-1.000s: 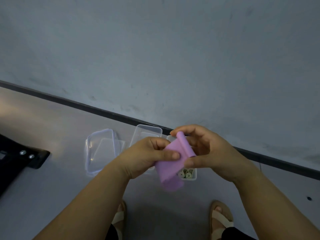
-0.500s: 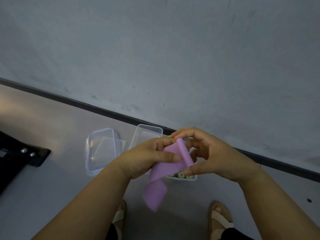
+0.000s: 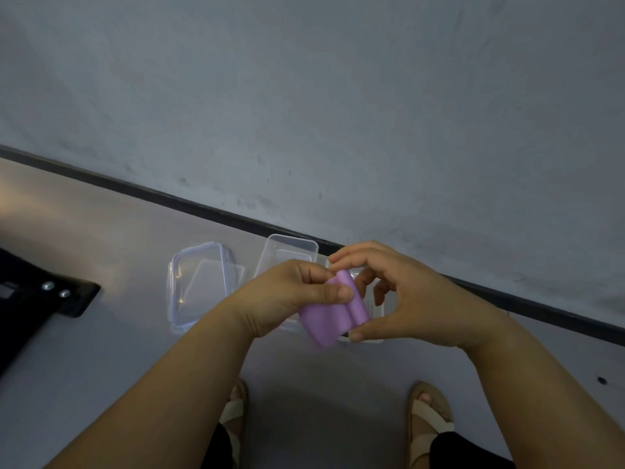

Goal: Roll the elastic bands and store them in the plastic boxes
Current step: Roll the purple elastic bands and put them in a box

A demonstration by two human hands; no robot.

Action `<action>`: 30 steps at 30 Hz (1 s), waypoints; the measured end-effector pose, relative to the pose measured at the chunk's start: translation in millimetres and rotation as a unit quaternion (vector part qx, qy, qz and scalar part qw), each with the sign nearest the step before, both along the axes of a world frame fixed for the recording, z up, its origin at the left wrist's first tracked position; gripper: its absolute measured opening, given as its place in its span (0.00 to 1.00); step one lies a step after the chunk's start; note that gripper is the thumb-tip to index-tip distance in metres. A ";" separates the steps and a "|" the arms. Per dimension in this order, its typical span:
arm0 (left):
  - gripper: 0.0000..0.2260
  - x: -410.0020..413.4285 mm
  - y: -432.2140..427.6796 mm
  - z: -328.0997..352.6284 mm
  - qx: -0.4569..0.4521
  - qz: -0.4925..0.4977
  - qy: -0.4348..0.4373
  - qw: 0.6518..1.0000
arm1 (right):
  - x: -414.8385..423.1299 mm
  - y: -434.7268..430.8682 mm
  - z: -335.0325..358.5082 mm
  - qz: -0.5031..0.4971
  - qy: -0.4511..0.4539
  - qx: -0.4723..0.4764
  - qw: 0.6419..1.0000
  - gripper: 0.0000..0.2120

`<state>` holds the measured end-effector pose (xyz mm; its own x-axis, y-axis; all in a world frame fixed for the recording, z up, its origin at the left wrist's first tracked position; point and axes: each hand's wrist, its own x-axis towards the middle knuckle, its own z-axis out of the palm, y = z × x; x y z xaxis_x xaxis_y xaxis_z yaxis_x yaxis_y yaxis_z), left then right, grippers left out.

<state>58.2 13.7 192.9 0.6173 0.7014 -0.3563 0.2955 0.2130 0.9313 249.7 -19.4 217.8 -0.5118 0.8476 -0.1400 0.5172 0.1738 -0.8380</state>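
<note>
Much of the right plastic box is hidden behind your right hand and the purple elastic band. Only one side wall and the near rim show, and what lies inside cannot be made out. Your left hand covers the near part of the left plastic box, which stands open on the floor against the black skirting. At the left edge a black object with two bolt heads is cut off by the frame, and you cannot tell what it is.

You hold the band in the air above the boxes, partly rolled, with the roll on its right side and a loose flat tail hanging toward you. Your left fingers are curled in, with the thumb pressed flat on the band beside the roll. Your right fingers are curled too: the forefinger rests on the far end of the roll and the thumb sits at the near end, though whether that thumb touches is hard to say.

By count there is one band, two boxes and two hands. There are also two sandalled feet and what look like two clear lids overlapping just left of the boxes.
</note>
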 end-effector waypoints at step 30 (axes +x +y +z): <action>0.14 4.9 3.5 -8.4 0.033 0.152 -0.089 0.984 | -12.1 5.2 -14.7 -0.280 0.153 -0.088 0.944 0.04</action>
<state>63.1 17.2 184.5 0.4232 0.8816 -0.2090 0.0587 0.2035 0.9773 237.5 -14.2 203.1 -0.0301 0.9746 -0.2220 0.2169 -0.2104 -0.9532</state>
